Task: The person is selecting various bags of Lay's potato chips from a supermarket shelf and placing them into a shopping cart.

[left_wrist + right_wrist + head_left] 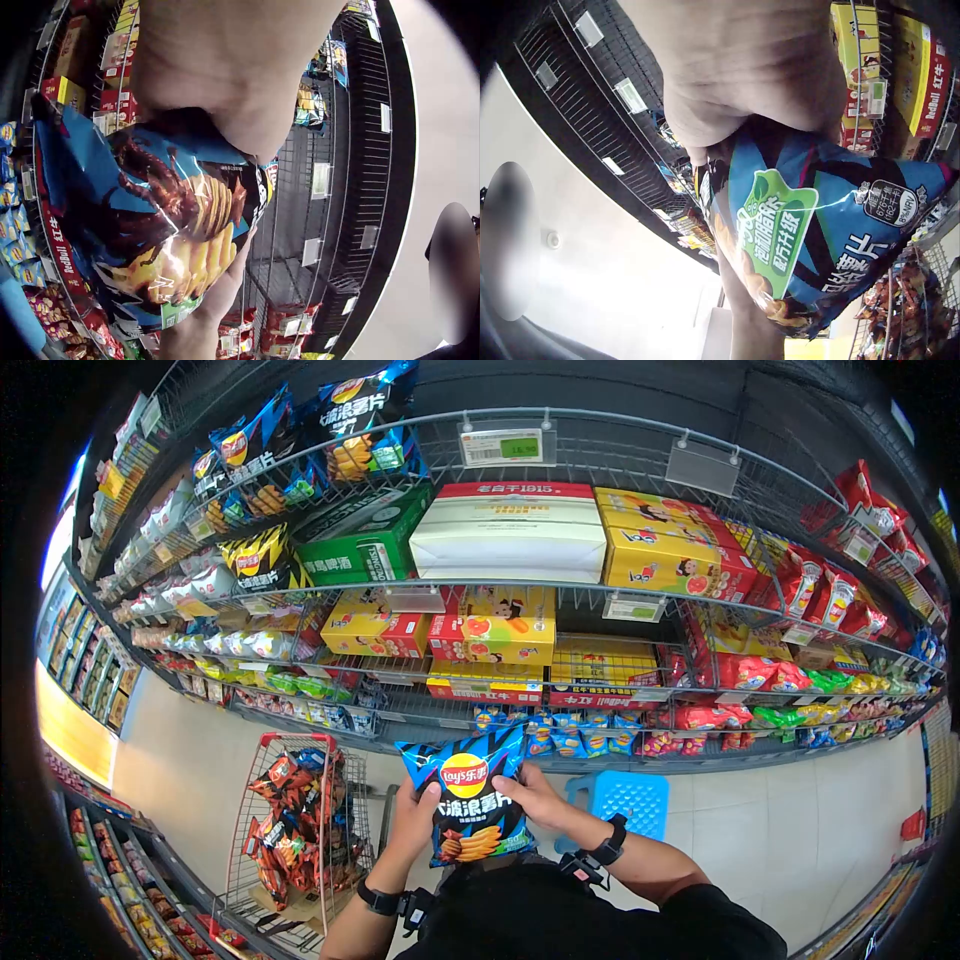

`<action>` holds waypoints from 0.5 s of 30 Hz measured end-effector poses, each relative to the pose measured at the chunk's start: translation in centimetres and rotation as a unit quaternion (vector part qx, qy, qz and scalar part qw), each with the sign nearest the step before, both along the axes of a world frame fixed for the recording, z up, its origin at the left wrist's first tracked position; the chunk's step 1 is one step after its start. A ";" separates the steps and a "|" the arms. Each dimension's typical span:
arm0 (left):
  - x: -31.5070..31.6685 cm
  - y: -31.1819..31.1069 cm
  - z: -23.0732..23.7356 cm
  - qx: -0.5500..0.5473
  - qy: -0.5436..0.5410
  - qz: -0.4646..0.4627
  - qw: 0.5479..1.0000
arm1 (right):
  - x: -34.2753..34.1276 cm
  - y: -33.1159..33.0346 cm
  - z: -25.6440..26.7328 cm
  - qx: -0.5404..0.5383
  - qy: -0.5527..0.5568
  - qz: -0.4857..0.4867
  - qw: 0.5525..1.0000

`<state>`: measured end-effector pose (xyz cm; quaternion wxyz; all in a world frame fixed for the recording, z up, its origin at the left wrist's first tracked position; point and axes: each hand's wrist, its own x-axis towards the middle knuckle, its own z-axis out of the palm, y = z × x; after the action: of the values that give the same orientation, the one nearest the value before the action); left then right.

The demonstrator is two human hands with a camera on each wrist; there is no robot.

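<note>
A blue and black bag of Lay's potato chips [468, 790] is held upright in front of the body, its printed front facing the head camera. My left hand [420, 810] grips its left side, thumb on the front. On the opposite side my right hand [530, 798] holds it the same way, with the fingers hidden behind the bag. In the left wrist view the bag [172, 225] shows pictured chips and squid tentacles below the left hand [225, 82]. The right wrist view has the right hand [742, 82] above the bag's green label and nutrition mark.
A wire shopping cart [290, 820] filled with snack bags stands to the left. Right of the bag is a blue plastic stool [628, 805]. Ahead, wire shelves [560, 588] carry boxes, including a white carton [510, 535], and similar blue chip bags [365, 425] at upper left.
</note>
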<state>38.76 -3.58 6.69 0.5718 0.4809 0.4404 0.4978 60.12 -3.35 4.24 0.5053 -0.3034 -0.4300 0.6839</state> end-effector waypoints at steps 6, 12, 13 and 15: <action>0.9 0.0 0.9 0.035 0.009 0.018 0.999 | 0.4 0.3 -0.1 -0.032 0.017 -0.019 0.999; -0.1 0.2 1.2 0.128 0.140 0.008 0.982 | 1.0 1.4 0.0 -0.031 -0.009 -0.130 0.991; 0.2 -0.1 1.9 0.127 0.142 0.010 0.982 | 0.7 1.6 0.2 -0.026 -0.022 -0.149 0.988; 1.3 -0.4 3.2 0.106 0.147 -0.092 0.979 | 0.4 1.6 0.7 -0.021 -0.033 -0.167 0.985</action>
<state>40.10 -3.94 9.92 0.4906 0.6450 0.4180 0.4107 60.54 -1.73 4.97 0.5914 -0.4037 -0.3750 0.5887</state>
